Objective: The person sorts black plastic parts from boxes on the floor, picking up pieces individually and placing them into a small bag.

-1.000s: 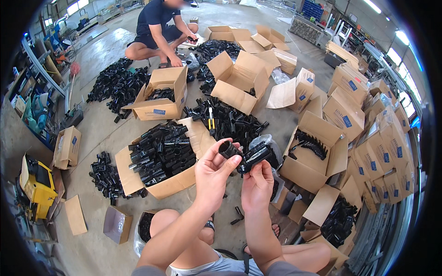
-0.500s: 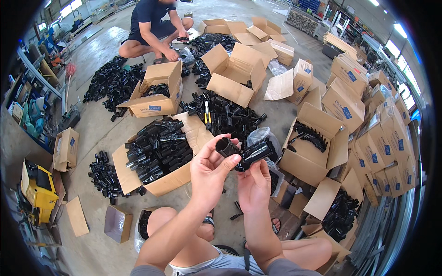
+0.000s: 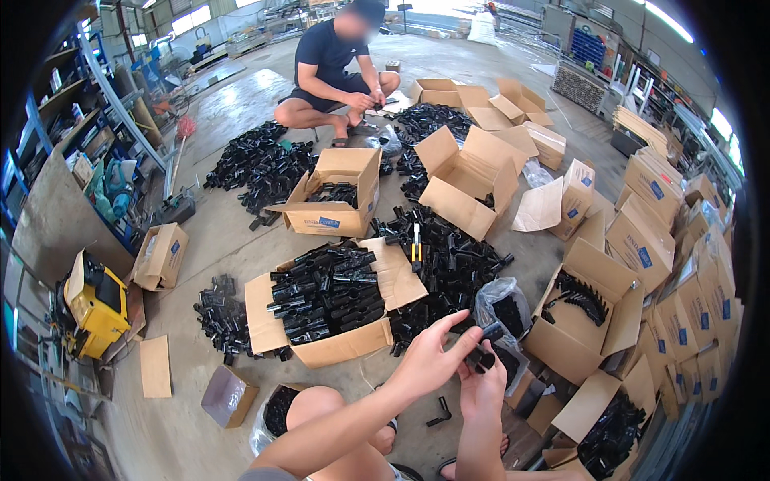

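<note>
glossy black plastic fittings (image 3: 329,293), matt cardboard box (image 3: 343,348), crinkled plastic bag (image 3: 488,301), smooth concrete floor (image 3: 186,317)

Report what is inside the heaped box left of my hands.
The box holds black tube-shaped pieces, heaped together. The upper ones show; anything beneath them, and the box's bottom, is covered.

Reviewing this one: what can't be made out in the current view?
All in the head view:
Black fitting: full shape hidden by the left hand and right hand.
Dark piece held by the co-worker: too small to identify.
Lower-right box: cut off by the bottom edge.
</note>
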`<state>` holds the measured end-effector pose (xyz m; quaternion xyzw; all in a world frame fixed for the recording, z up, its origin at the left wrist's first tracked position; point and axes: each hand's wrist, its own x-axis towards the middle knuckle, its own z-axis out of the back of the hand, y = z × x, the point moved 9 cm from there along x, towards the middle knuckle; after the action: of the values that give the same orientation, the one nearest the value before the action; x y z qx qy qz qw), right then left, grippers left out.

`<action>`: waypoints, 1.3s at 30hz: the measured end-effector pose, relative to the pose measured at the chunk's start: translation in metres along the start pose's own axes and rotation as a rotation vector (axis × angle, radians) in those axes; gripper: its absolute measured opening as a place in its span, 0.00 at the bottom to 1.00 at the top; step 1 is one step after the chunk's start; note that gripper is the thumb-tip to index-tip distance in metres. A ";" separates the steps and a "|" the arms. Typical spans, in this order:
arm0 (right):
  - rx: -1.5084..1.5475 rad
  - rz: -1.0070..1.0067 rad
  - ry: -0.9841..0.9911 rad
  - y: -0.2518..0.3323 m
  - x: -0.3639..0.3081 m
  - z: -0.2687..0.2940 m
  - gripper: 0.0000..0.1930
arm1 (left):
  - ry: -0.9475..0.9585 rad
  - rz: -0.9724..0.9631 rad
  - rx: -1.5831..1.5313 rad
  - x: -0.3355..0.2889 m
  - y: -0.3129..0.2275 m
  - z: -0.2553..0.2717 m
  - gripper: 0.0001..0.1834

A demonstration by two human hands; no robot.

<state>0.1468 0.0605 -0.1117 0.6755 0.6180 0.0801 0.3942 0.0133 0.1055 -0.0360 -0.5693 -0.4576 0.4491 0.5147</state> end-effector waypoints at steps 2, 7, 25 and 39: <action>-0.056 -0.008 0.002 0.001 -0.003 -0.004 0.12 | -0.028 0.203 -0.053 0.002 0.025 0.006 0.26; -0.407 0.149 0.096 0.018 0.005 -0.009 0.11 | 0.118 0.457 -0.217 -0.008 0.047 -0.011 0.21; -1.308 0.316 -0.133 0.024 0.142 0.175 0.15 | 0.212 0.559 -0.682 -0.013 0.040 -0.043 0.16; -1.818 0.089 -0.407 -0.043 0.156 0.266 0.10 | 0.104 0.526 -0.799 -0.009 0.038 -0.033 0.16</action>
<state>0.3062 0.0819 -0.3777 0.1316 0.2103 0.4284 0.8689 0.0460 0.0884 -0.0717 -0.8406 -0.4083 0.3241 0.1469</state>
